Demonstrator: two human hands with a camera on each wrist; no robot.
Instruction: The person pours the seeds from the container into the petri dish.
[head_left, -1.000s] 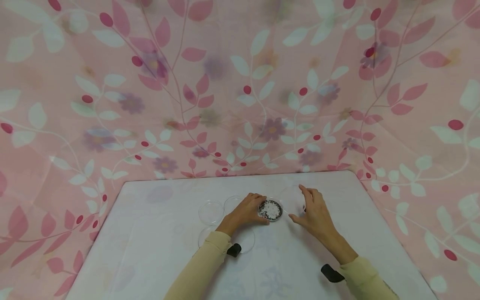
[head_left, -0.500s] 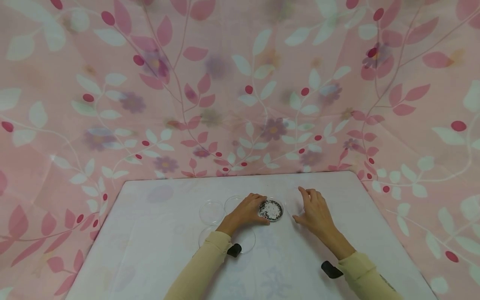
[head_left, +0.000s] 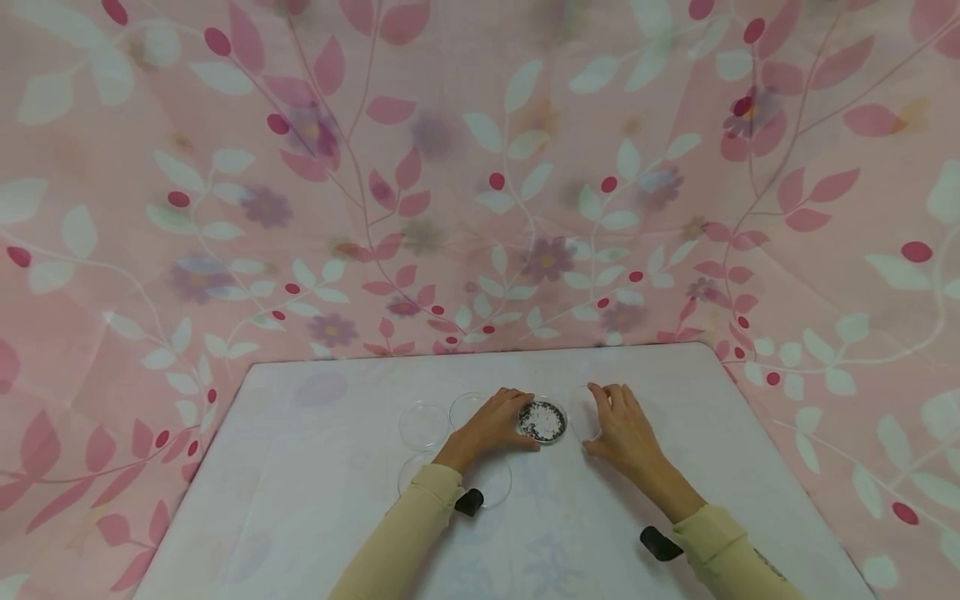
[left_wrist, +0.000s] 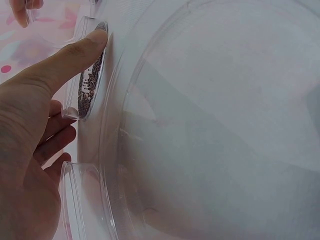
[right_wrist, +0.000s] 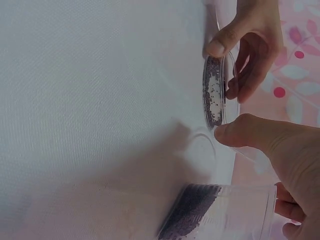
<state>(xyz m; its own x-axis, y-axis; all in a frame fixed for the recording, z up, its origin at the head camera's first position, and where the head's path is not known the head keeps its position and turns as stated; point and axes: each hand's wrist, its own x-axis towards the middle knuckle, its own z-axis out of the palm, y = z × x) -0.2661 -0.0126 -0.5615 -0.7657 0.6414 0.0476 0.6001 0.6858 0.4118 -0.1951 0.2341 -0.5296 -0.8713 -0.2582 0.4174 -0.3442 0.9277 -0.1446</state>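
My left hand [head_left: 491, 427] holds a clear petri dish [head_left: 542, 422] of small dark grains by its left side, thumb near and fingers far. In the left wrist view, the thumb lies on the rim over the dark grains [left_wrist: 90, 85]. To the right, my right hand [head_left: 624, 427] holds a clear round lid or dish [head_left: 585, 414], tilted, between thumb and fingers. In the right wrist view, the thumb of this hand is close to the filled dish [right_wrist: 215, 95]. A clear cup [right_wrist: 240, 215] with dark grains at its bottom stands by the right hand, hidden in the head view.
Several clear round dishes lie left of and under the left forearm, among them one dish [head_left: 423, 425] at the left and another dish [head_left: 495, 482] nearer. Black pieces [head_left: 660, 543] hang at both wrists. A white table [head_left: 300, 467] meets a pink floral cloth [head_left: 450, 208] behind.
My right hand has shifted slightly left and nearer, bringing the clear lid or dish down close to the filled petri dish. The left hand and its dish stay put.
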